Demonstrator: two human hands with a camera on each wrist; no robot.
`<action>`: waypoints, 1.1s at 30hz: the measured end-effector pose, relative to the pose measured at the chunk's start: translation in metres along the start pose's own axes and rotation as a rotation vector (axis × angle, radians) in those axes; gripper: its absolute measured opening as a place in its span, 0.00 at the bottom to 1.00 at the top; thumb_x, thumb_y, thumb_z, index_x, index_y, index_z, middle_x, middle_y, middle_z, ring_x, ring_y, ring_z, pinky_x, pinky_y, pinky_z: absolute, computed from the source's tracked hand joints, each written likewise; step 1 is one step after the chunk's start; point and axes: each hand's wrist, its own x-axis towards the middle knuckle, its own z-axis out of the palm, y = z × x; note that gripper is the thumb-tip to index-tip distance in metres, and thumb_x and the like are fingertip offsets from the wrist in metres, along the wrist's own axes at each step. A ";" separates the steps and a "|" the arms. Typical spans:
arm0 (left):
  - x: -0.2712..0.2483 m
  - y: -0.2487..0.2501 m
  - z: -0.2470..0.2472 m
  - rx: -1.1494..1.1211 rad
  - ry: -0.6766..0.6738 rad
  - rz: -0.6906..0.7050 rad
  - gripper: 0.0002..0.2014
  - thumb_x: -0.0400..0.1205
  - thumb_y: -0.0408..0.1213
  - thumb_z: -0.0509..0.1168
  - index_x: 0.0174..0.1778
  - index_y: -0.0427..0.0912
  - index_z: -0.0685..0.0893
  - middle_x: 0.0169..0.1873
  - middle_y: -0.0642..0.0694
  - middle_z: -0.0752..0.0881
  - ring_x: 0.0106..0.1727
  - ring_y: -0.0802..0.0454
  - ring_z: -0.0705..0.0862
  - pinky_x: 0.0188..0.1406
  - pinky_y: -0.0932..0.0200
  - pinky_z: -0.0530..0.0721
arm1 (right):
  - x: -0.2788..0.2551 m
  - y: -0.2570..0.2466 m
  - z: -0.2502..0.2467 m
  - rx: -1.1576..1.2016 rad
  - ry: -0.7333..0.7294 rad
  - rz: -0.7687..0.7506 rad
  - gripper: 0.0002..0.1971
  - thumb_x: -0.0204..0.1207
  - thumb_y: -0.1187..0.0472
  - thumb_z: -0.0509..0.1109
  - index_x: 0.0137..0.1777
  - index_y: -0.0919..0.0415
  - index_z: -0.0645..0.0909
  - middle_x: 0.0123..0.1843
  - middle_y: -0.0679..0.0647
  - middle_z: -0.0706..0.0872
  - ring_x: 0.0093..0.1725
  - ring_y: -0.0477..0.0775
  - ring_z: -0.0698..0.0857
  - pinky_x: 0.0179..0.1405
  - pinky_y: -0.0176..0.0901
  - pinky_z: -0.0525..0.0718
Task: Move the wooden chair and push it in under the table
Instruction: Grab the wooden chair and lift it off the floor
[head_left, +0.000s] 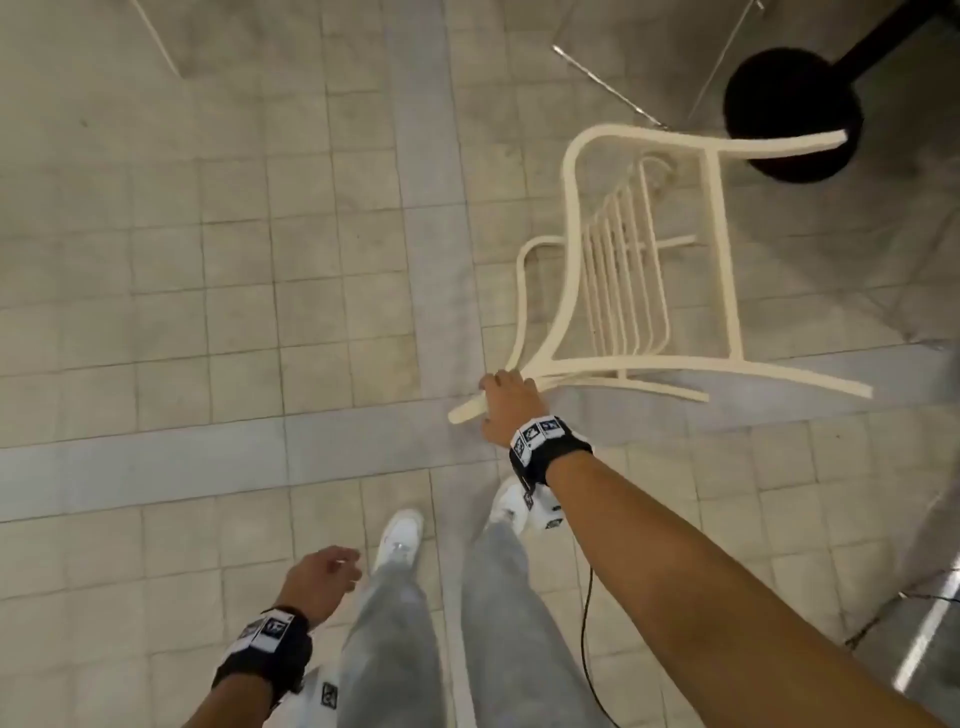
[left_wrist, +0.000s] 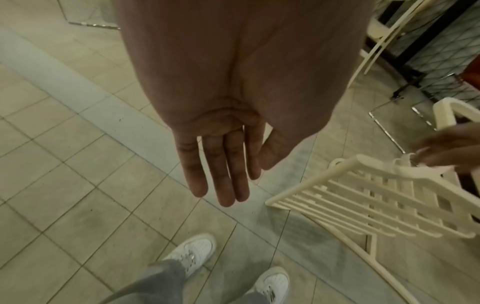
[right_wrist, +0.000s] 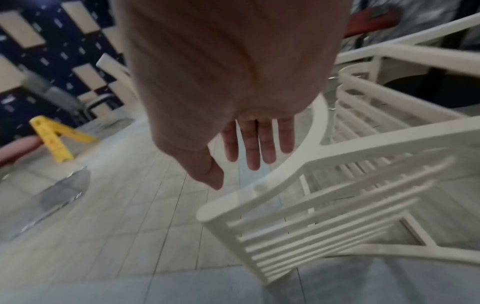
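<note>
The cream-coloured slatted wooden chair (head_left: 631, 270) stands on the tiled floor (head_left: 218, 249) just ahead and to the right of the person's white shoes (head_left: 399, 535), near the black round pedestal base (head_left: 792, 111) at upper right. The right hand (head_left: 506, 408) lies over the end of the chair's top rail; in the right wrist view its fingers (right_wrist: 253, 144) are straight and spread above the rail, touching or nearly so, I cannot tell which. The left hand (head_left: 322, 582) hangs at the person's side, fingers extended and relaxed, holding nothing.
</note>
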 end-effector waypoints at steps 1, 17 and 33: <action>0.009 -0.002 0.009 -0.010 0.004 -0.004 0.11 0.81 0.37 0.62 0.53 0.50 0.88 0.40 0.52 0.94 0.43 0.54 0.93 0.46 0.53 0.88 | 0.014 0.001 0.009 -0.069 -0.018 -0.031 0.27 0.73 0.57 0.72 0.72 0.61 0.73 0.69 0.61 0.80 0.70 0.65 0.76 0.71 0.59 0.75; 0.031 0.004 0.056 0.139 -0.094 -0.007 0.16 0.73 0.51 0.56 0.53 0.63 0.84 0.52 0.50 0.93 0.52 0.49 0.90 0.58 0.51 0.87 | 0.042 0.013 0.042 -0.168 0.046 -0.125 0.13 0.69 0.45 0.69 0.43 0.54 0.85 0.44 0.54 0.92 0.50 0.58 0.88 0.62 0.52 0.70; 0.039 0.165 0.022 0.304 0.116 0.515 0.29 0.76 0.52 0.69 0.75 0.53 0.75 0.71 0.45 0.82 0.71 0.44 0.80 0.71 0.48 0.78 | -0.178 0.061 -0.121 0.368 0.376 -0.295 0.10 0.60 0.51 0.77 0.30 0.47 0.76 0.25 0.44 0.76 0.28 0.37 0.69 0.44 0.46 0.72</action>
